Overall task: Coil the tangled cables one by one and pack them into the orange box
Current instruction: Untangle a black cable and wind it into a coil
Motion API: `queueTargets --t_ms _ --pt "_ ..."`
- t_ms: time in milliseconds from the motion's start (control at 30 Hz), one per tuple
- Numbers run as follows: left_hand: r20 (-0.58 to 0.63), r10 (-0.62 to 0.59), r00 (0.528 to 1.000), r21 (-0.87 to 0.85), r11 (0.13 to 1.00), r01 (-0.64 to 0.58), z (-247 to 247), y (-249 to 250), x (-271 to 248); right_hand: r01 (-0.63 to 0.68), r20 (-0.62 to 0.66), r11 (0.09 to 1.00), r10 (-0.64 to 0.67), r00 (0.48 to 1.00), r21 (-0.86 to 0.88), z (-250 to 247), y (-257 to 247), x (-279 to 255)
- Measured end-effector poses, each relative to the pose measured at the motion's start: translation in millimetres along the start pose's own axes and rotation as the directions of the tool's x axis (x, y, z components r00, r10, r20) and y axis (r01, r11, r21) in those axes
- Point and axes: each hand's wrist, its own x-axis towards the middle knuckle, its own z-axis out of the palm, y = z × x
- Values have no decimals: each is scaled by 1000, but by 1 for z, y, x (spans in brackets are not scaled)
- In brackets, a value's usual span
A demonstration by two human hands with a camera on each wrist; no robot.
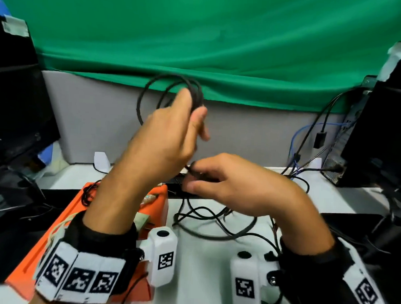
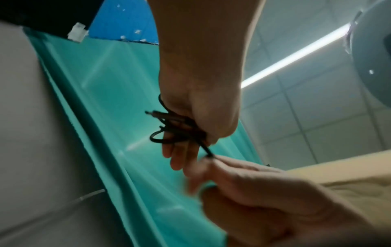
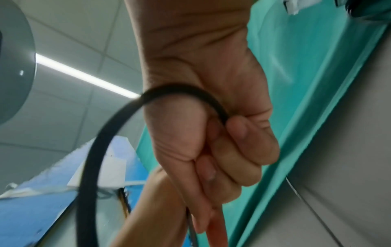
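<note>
Right hand (image 1: 230, 187) pinches black cable (image 1: 172, 91) tail; left hand (image 1: 165, 136) above grips its coiled loops.

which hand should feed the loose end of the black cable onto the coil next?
Right. The right hand already pinches the black cable's free run just below the coil. The left hand is raised and grips the gathered loops, so it is better left as the holder. The orange box sits under the left forearm.
</note>
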Motion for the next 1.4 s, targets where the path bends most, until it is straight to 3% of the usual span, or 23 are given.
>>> queueTargets --t_ms 33,100,167,233,300,367,400,433,467,500,533,567,633,700,767,867,900,967,1067,1133,1233,1333,1400 --pt "52 -11 999 145 989 3 -1 -1 -1 -15 -37 1000 15 999 7 -8 2 -5" --pt "137 -81 987 206 977 51 -5 -1 -1 -56 -141 998 55 988 -5 -23 12 -16" --pt "268 -181 946 125 980 153 -9 -3 0 -90 -280 995 77 957 -36 -34 23 -25" --pt "458 -229 859 -122 941 316 -15 -6 -4 -144 -431 987 100 897 -71 -41 34 -30" --pt "556 -141 819 -460 769 445 -21 -10 -8 -206 -623 973 98 776 -103 -46 44 -32" --pt "482 -73 873 -725 527 444 -26 -10 -8 -240 -785 964 58 616 -117 -47 48 -33" --pt "436 -69 897 -824 371 429 -27 -9 -6 -261 -820 955 35 571 -140 -46 50 -31" --pt "409 -83 909 -884 212 417 -25 -6 -3 -300 -823 940 41 567 -160 -44 51 -27" --pt "403 -109 909 -906 96 413 -23 -2 0 -367 -795 912 80 602 -186 -43 49 -24" --pt "413 -149 898 -904 53 424 -18 3 3 -455 -745 860 144 651 -232 -41 46 -22" --pt "420 -213 882 -890 93 447 -13 8 6 -527 -693 797 202 692 -294 -39 42 -22" --pt "409 -287 866 -859 198 472 -7 12 7 -553 -662 758 220 717 -347 -38 33 -24" --pt "359 -382 852 -769 396 502 6 21 7 -476 -632 774 130 764 -417 -31 7 -30" --pt "353 -383 854 -767 403 498 13 30 6 -277 -573 902 40 819 -332 -18 -19 -28" --pt "431 -309 847 -834 221 505 13 34 6 -30 -581 996 -23 813 -82 -4 -31 -14" --pt "506 -33 862 -837 -262 481 4 29 8 233 -750 950 1 661 207 2 -15 7" --pt "483 36 875 -817 -339 466 1 25 9 287 -745 911 31 667 295 1 -9 10" --pt "467 49 883 -835 -305 458 -3 23 7 292 -679 882 44 733 371 -2 3 11" --pt "486 -34 874 -874 -48 484 -9 23 3 219 -630 934 8 776 281 -7 12 7" --pt "527 -79 846 -845 59 532 -14 20 4 159 -583 960 6 812 232 -7 16 6" --pt "585 -37 810 -810 -61 583 -13 19 6 183 -583 929 43 812 323 1 13 11" --pt "537 -2 844 -833 -156 530 -4 21 6 265 -603 806 137 786 529 10 1 19" --pt "524 -18 851 -842 -160 515 -1 22 7 302 -656 791 160 737 533 10 -2 21"
